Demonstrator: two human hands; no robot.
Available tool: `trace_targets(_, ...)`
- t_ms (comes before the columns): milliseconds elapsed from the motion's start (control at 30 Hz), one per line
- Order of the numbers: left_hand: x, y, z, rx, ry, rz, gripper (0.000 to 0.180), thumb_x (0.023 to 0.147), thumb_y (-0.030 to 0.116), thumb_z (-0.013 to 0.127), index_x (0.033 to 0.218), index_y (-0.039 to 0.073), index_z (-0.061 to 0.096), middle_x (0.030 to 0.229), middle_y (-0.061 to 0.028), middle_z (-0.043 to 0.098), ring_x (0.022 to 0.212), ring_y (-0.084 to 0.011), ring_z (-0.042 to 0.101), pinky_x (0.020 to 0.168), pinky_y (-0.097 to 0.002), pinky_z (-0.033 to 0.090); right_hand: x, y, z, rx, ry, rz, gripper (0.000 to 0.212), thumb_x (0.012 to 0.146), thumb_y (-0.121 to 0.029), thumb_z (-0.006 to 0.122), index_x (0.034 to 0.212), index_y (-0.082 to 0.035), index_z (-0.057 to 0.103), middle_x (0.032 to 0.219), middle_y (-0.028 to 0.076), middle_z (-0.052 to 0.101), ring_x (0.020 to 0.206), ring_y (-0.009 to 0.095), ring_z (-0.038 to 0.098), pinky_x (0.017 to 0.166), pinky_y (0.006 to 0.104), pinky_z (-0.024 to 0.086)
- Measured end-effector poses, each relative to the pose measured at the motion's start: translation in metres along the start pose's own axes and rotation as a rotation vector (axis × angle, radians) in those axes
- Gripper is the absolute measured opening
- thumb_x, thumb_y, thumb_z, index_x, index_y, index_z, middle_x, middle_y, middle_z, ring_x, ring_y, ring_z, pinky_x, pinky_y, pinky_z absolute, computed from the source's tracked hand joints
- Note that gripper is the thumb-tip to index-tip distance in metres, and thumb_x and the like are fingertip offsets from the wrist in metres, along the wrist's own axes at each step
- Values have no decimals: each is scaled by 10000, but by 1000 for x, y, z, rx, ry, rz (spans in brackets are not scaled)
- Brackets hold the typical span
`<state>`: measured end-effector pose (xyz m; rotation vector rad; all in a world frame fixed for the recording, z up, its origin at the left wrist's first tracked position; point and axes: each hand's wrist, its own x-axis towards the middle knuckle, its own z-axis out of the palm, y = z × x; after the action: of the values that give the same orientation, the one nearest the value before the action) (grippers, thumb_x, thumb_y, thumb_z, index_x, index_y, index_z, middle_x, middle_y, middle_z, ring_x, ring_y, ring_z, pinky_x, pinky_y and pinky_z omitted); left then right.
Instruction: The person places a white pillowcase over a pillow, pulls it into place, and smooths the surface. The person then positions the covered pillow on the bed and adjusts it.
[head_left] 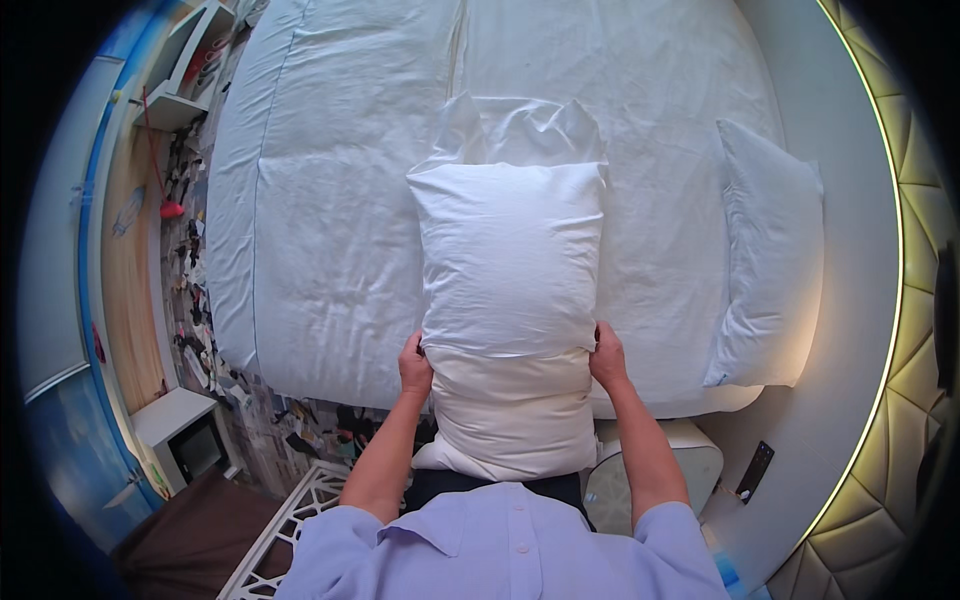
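A white pillow (510,415) lies lengthwise before me, its near end against my body and its far part on the bed. A brighter white pillowcase (510,260) covers the far part, and its hem crosses the pillow near my hands. The near part is bare and slightly creamier. My left hand (416,365) is closed on the pillowcase's left edge by the hem. On the opposite side, my right hand (606,357) grips the right edge at about the same level; its fingertips are partly hidden. Loose, wrinkled white cloth (535,128) spreads past the pillow's far end.
The large bed (330,250) has white bedding. A second white pillow (765,260) rests at its right, by a wall and padded headboard panel (880,420). Close to my right arm stands a rounded bedside table (655,475). At left are a white cabinet (180,425) and lattice panel (285,520).
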<state>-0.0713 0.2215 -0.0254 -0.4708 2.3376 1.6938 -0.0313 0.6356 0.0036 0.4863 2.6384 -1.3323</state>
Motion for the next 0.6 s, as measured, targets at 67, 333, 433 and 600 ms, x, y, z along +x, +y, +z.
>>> trace_targets(67, 2, -12, 3, -120, 77, -38, 315, 959, 68, 680, 1264, -3, 649, 1073, -52, 715, 953, -124, 649, 853, -286, 529, 2, -24, -10, -23, -42, -22, 235, 877, -4, 692, 1097, -10, 610, 941, 132, 674, 835, 291, 667, 759, 398, 554)
trace_targets(333, 5, 11, 0, -120, -50, -20, 234, 974, 84, 661, 1184, -19, 649, 1012, -34, 706, 899, -92, 613, 812, -260, 509, -3, -20, -9, 95, 193, 20, 170, 909, -48, 676, 1060, 0, 614, 866, 102, 664, 780, 192, 665, 712, 332, 545)
trace_targets(433, 16, 8, 7, -121, 74, -46, 201, 980, 96, 649, 1150, -11, 643, 991, -31, 698, 868, -90, 598, 793, -259, 507, 11, -26, -5, 202, 211, 57, 148, 904, 19, 600, 1050, 4, 621, 824, 36, 664, 736, 129, 627, 741, 301, 549)
trace_targets(600, 21, 41, 25, -226, 280, -22, 88, 960, 69, 673, 1013, 36, 611, 903, -7, 649, 800, -95, 574, 749, -271, 508, 1, -46, -19, 91, -5, -152, 354, 822, 37, 569, 1172, -16, 574, 970, 98, 631, 846, 243, 638, 817, 362, 554)
